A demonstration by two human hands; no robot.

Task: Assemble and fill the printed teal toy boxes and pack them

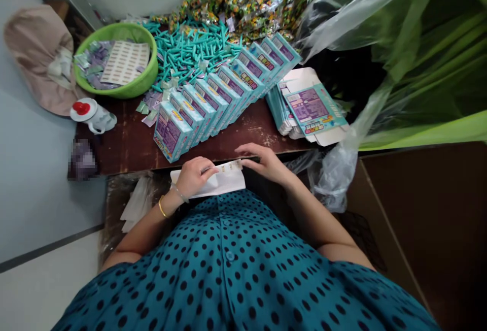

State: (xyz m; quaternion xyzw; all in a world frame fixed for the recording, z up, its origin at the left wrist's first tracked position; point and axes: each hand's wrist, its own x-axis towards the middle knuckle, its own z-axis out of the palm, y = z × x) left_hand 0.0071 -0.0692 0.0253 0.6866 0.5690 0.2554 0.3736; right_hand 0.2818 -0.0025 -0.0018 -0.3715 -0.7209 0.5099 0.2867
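Note:
My left hand (195,176) is closed on a white sheet of small printed stickers (232,181), held low at the table's front edge. A row of small gold-brown prints runs along the sheet's upper edge. At the sheet's right end is my right hand (265,164), its thumb and fingers apart, with one digit touching or very near the corner. Whether a small sticker clings to its fingertips is too small to tell. Just beyond my hands, a slanting row of standing teal and purple boxes (211,101) crosses the dark red table (129,143).
Flattened cartons (315,110) lie stacked at right. A green basin (146,79) holds small packets and a sticker sheet (126,62). Teal sticks (190,49) are heaped behind the boxes, near shiny patterned wrappers (247,1). A red-topped white cup (95,118) stands at left; clear plastic (335,184) hangs at right.

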